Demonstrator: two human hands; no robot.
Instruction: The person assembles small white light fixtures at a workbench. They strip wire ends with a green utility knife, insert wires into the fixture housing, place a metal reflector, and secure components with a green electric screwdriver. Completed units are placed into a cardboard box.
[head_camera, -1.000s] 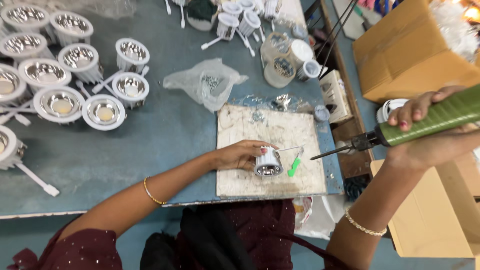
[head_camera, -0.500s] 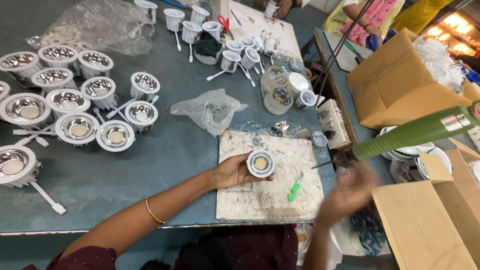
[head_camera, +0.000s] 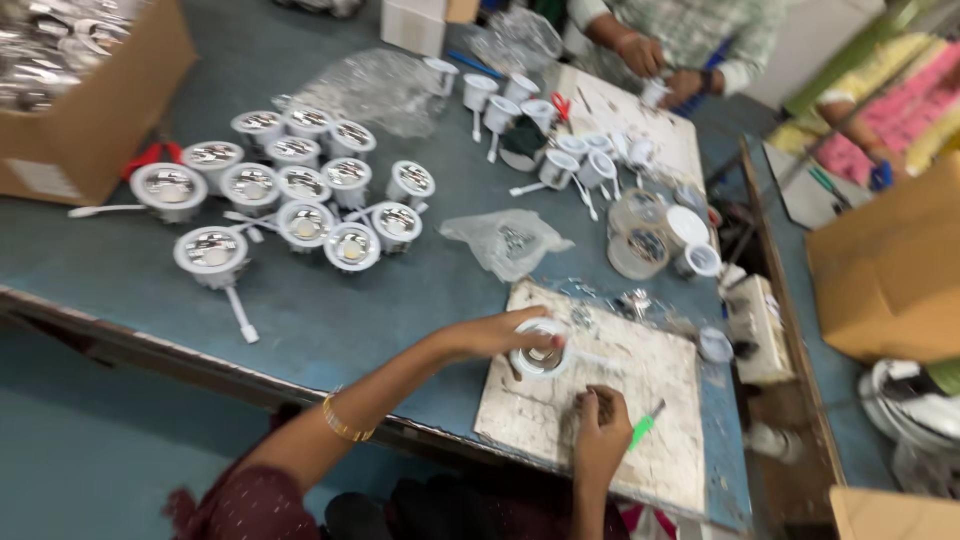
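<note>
Two hands are down on the worn white work board (head_camera: 640, 400) in the lower middle of the frame, and the action sits right between them. Left hand (head_camera: 495, 333) comes in from the lower left, gold bangle (head_camera: 340, 420) on the wrist, fingers curled over the rim of a small round white downlight fitting (head_camera: 541, 352) and holding it steady against the board. Right hand (head_camera: 598, 432) is just below and to the right of that fitting, near it but not touching, fingers bunched tight into a narrow pinch; whatever sits inside that pinch is too blurred to make out. Beside the right hand, touching the board, lies a small green-handled tool (head_camera: 641, 431), loose, nobody gripping it. So the fitting lies under the left hand's fingertips, at the upper left part of the board, with the right hand parked just beneath. Up and to the left on the blue-grey table (head_camera: 330, 310), a cluster of finished round fittings (head_camera: 300, 195) sits well apart from both hands. A crumpled clear plastic bag (head_camera: 505, 240) lies above the board, and clear round containers (head_camera: 640, 235) stand to its right. Upper left corner, a brown cardboard box (head_camera: 90, 90). Top of the frame, another person's hands (head_camera: 660, 70) are busy over a separate white board.
</note>
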